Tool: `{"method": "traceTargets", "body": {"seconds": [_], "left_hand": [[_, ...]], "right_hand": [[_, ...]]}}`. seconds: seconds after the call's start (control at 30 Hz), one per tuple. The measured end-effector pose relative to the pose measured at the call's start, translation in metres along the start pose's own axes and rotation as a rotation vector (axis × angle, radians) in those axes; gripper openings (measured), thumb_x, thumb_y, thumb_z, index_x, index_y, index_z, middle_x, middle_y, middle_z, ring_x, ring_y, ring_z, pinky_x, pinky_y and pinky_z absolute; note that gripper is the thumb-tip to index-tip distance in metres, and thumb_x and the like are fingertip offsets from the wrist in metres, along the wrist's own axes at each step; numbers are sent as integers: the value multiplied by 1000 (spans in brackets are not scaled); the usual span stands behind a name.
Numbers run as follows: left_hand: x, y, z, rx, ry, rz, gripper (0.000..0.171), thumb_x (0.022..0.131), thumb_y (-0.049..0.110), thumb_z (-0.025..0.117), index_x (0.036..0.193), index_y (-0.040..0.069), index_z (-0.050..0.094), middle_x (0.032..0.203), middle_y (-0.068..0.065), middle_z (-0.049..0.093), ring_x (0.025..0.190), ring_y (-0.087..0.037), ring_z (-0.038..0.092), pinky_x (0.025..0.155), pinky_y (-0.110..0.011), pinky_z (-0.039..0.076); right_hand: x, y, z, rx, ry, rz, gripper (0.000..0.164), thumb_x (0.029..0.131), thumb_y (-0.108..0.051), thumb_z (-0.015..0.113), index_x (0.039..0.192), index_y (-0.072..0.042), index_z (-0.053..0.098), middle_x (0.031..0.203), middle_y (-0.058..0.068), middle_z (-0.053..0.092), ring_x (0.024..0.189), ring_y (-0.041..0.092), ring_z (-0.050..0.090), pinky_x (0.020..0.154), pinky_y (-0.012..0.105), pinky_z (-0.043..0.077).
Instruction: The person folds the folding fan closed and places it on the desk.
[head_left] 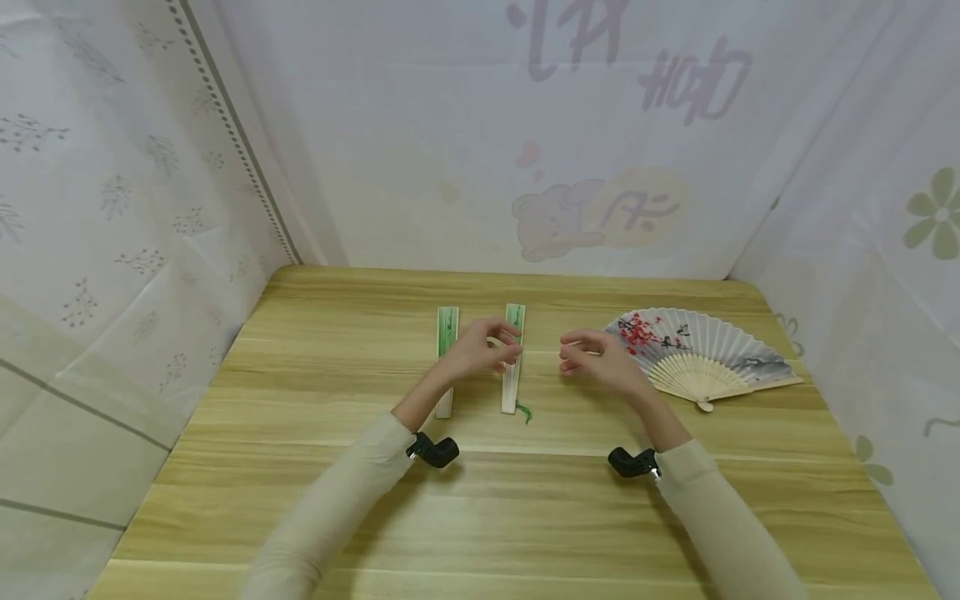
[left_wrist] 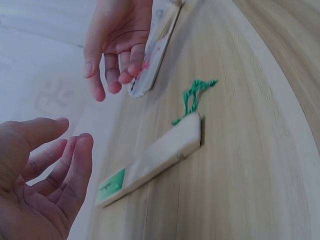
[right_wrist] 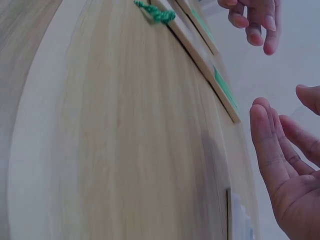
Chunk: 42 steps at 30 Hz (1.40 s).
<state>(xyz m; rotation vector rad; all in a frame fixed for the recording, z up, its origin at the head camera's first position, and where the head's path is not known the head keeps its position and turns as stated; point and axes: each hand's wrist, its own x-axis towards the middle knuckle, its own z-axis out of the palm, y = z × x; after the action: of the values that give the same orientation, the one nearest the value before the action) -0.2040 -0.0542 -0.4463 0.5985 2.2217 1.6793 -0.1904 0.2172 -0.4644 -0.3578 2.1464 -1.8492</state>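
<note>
Two folded fans lie side by side on the table, the left folded fan and the right folded fan, both green toward the far end. A green tassel hangs from the right one's near end. My left hand hovers over the two, fingers loosely bent, gripping nothing. To its right my right hand is held in the air, also holding nothing, its thumb and fingers apart in the right wrist view. Beside it, a spread fan with red blossoms lies on the table, partly hidden by that hand.
The wooden table has a rounded far edge against a printed white curtain. Similar curtains stand along both sides. A black wrist camera sits on the left sleeve, another black camera on the right.
</note>
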Motion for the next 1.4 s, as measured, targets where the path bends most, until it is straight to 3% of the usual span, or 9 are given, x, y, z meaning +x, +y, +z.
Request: {"method": "traceTargets", "body": {"seconds": [0.2,0.47,0.77,1.0,1.2,1.4], "left_hand": [[6,5,13,-10,-23,-16,33,99,4,67,128,-10,59,106,-19,66,92,-43,69,70,-43,61],[17,11,27,-7,-51,-9,32,99,4,67,126,-11,59,103,-17,68,93,-46,68,71,-49,61],[31,18,46,-50,-68,-13,29,99,3,67,124,-10,60,103,-19,67,93,-49,67,75,-55,58],[42,17,61,-33,-73,-25,30,98,3,69,123,-12,61,102,-17,68,90,-44,70,72,-50,60],[47,18,74,-53,-66,-49,30,96,3,71,122,-11,62,98,-13,69,87,-39,71,70,-46,61],[50,17,84,-102,-46,-73,28,95,2,72,119,-10,64,96,-12,68,89,-43,70,71,-48,61]], "right_hand": [[-14,7,-22,8,50,-7,41,102,-10,65,132,15,54,114,39,61,95,44,69,84,47,57],[-29,7,-46,-14,71,5,42,103,-12,63,133,15,52,118,39,60,98,46,68,85,49,56],[-44,12,-68,-27,84,17,50,104,-17,63,137,17,47,118,41,58,98,40,69,88,49,54],[-56,12,-81,-10,114,-26,47,104,-14,62,135,19,48,121,38,58,96,25,71,88,49,53],[-64,14,-92,2,145,-20,49,104,-13,62,136,20,47,115,35,63,97,25,71,87,44,55],[-73,15,-101,54,162,-7,47,103,-11,63,136,18,48,118,28,64,96,26,71,87,43,55]]}}
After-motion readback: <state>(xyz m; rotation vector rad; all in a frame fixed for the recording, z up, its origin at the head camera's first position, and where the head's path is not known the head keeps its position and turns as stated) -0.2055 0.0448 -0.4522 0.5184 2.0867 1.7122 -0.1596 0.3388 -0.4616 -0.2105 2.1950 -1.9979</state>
